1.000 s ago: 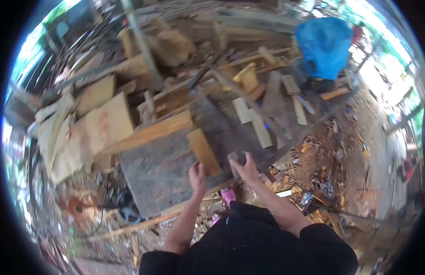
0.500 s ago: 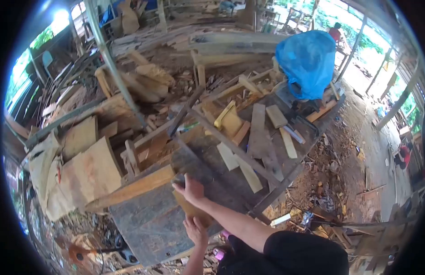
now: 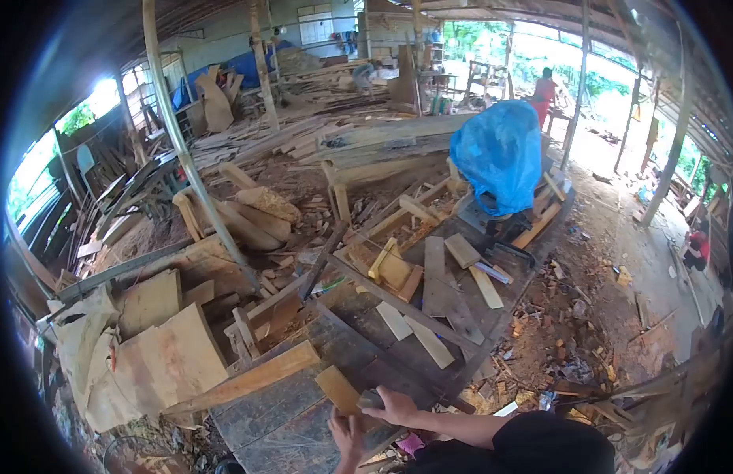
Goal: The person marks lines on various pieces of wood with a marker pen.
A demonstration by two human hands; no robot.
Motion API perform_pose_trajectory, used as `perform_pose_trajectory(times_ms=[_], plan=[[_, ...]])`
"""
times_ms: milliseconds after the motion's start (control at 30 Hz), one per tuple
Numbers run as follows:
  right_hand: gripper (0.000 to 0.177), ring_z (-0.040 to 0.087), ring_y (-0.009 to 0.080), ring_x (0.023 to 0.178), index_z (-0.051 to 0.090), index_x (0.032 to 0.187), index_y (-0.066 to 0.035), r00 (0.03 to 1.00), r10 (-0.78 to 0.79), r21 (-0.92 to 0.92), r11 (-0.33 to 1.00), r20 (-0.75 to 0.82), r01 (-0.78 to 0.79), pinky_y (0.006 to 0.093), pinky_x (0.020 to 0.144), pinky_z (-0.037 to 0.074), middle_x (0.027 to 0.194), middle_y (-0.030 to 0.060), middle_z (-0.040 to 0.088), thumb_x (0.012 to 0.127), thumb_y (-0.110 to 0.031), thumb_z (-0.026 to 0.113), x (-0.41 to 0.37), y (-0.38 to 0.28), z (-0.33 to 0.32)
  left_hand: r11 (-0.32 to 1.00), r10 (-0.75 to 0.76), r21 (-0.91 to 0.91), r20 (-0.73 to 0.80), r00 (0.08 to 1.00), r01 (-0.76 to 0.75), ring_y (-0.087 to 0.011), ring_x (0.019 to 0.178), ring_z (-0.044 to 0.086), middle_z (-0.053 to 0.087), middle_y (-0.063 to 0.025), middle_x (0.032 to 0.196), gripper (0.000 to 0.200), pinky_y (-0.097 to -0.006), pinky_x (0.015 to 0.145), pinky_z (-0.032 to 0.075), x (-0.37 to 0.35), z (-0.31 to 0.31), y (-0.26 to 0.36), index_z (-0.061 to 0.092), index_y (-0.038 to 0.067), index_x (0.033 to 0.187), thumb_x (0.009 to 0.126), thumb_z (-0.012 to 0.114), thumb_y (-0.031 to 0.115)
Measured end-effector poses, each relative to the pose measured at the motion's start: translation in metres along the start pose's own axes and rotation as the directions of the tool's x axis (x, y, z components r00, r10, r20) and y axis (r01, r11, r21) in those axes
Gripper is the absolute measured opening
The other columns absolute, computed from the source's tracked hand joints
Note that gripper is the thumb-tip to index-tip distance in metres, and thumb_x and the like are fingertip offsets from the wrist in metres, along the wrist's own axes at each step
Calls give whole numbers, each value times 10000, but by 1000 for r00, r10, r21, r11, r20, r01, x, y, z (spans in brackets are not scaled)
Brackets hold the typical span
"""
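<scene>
A small light wooden board point(image 3: 335, 389) lies on the dark worktop point(image 3: 279, 411) right in front of me. My left hand point(image 3: 347, 433) holds the board's near end. My right hand point(image 3: 396, 408) is closed around a small dark block point(image 3: 371, 399) that rests against the board's right edge. Both forearms enter from the bottom of the view, above my black sleeve point(image 3: 556, 446).
Loose planks point(image 3: 433, 280) and offcuts cover the long bench. A thick beam point(image 3: 252, 379) lies left of the board. A blue tarp point(image 3: 499, 154) covers a machine at the bench's far end. Posts point(image 3: 180, 150), wood piles and scrap-strewn ground surround it. A person in red point(image 3: 544, 88) stands far back.
My view has tilted up, so the hands sit lower in frame. My right hand reached to the board's far end with the dark block, then came back to its near end.
</scene>
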State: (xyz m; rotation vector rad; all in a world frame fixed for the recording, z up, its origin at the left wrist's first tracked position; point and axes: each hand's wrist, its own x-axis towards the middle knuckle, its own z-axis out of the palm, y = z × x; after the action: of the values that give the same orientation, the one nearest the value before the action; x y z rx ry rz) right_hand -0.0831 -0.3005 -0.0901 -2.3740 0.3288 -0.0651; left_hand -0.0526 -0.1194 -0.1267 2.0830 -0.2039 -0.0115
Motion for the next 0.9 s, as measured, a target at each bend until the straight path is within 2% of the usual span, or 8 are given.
perform_pose_trajectory(times_ms=[100,267,567,633,733,767,833,900], plan=[[737,662,420,907,523,1176,-17,999,-28,14,1000,21,28,497,756,525,980,248,672,798,-633,665,-34,15,-16,992,62,-113,1,998,-62,-421,1106,495,486,-231,1191,598,-477,966,404,28,-36,-3,385,53,1425,922,581,310],[739,651,420,958,562,1191,-19,993,105,-35,994,56,-104,479,805,515,998,249,673,793,-633,668,-92,29,-35,717,318,527,336,887,-456,-401,1289,365,350,-184,1430,728,-482,1055,340,103,-54,14,393,198,1465,795,679,181],[745,617,418,1045,547,1235,6,998,16,-10,1000,-55,-16,462,868,500,1095,263,639,816,-599,666,-122,54,-36,337,238,411,833,499,-847,-376,1455,163,223,-132,1581,842,-644,1103,177,172,-23,24,411,317,1458,686,746,356],[707,633,403,1021,562,1186,25,995,68,-72,995,-75,-74,463,861,510,1061,241,650,831,-577,667,-113,39,-90,466,-23,575,768,640,-673,-388,1455,160,235,-137,1570,896,-656,1105,175,136,-55,94,397,299,1467,666,773,445],[664,683,320,897,607,1130,25,943,222,179,967,-249,-180,424,777,540,986,184,681,791,-528,748,-100,44,-137,416,-53,670,692,720,-614,-404,1451,162,252,-148,1559,999,-637,1121,183,148,-64,37,381,224,1476,625,801,538],[612,691,292,876,620,1137,20,856,154,-79,972,-493,-220,393,784,547,984,172,696,782,-450,786,-96,49,-140,492,-14,697,605,796,-521,-400,1433,210,304,-151,1531,1024,-602,1118,225,132,-70,25,400,184,1460,604,809,572],[568,683,247,901,628,1137,17,855,306,180,951,-419,-252,379,815,535,996,153,702,779,-386,806,-90,35,-164,600,-194,742,498,845,-299,-353,1367,363,465,-155,1412,996,-499,1083,347,99,-79,82,471,88,1383,601,814,600],[666,683,346,939,613,1130,32,878,198,129,979,-435,-157,413,810,527,1031,220,690,786,-520,753,-73,57,-147,749,-28,634,321,947,-193,-310,1244,497,551,-159,1287,858,-449,1029,414,65,-68,66,538,51,1285,659,796,576]])
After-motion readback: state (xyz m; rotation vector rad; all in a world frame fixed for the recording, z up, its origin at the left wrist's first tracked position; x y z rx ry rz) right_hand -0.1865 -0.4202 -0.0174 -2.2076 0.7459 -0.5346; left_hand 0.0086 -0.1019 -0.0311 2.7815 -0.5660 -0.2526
